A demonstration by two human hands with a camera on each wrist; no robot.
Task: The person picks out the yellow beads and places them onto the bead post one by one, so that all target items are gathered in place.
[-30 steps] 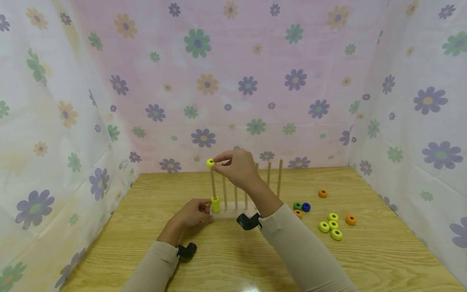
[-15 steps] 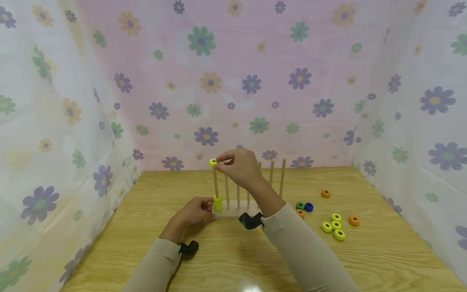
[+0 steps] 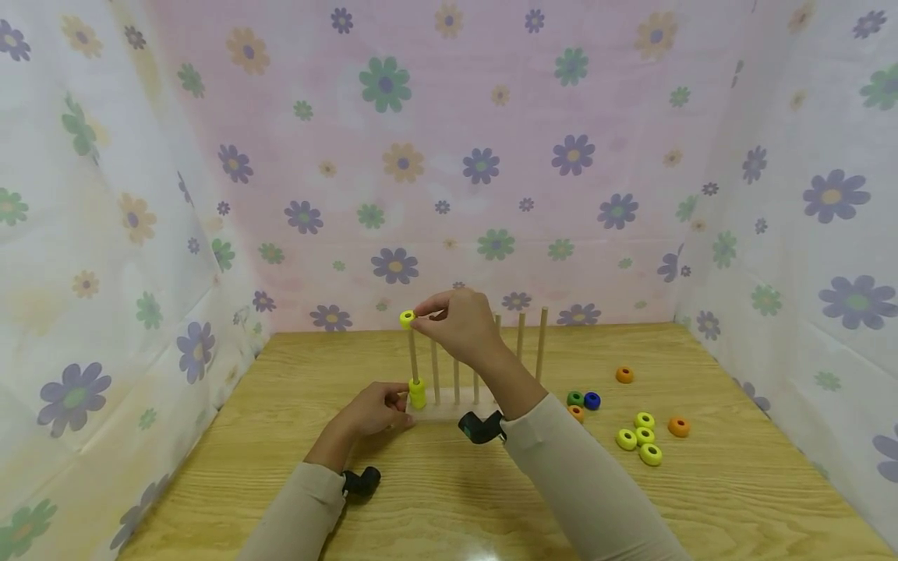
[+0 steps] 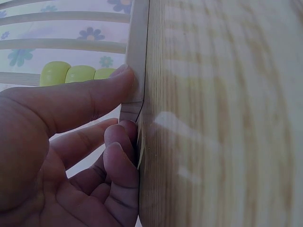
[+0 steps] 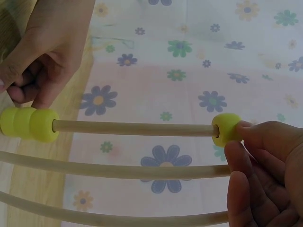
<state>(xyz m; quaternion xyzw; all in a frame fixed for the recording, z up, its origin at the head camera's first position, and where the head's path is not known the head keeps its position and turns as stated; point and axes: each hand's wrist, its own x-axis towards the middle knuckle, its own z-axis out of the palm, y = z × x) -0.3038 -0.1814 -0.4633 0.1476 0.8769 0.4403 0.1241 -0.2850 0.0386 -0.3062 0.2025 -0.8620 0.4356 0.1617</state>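
My right hand (image 3: 459,327) pinches a yellow bead (image 5: 227,129) between thumb and fingertips. The bead is at the top end of the leftmost wooden peg (image 5: 137,127), with the peg's tip at or in its hole. Three yellow beads (image 5: 29,124) are stacked at the bottom of that peg. My left hand (image 3: 372,409) grips the left end of the pale wooden base (image 4: 137,56). Its thumb lies on the base, and its other fingers bend around the end. Behind my right hand, several bare pegs (image 3: 540,343) stand upright, partly hidden.
Loose beads lie on the wooden table (image 3: 435,499) to the right: several yellow (image 3: 645,436), a green (image 3: 575,399), a blue (image 3: 592,401) and three orange (image 3: 678,426). Flowered cloth (image 3: 449,156) encloses the back and both sides. Each wrist wears a black camera (image 3: 480,427).
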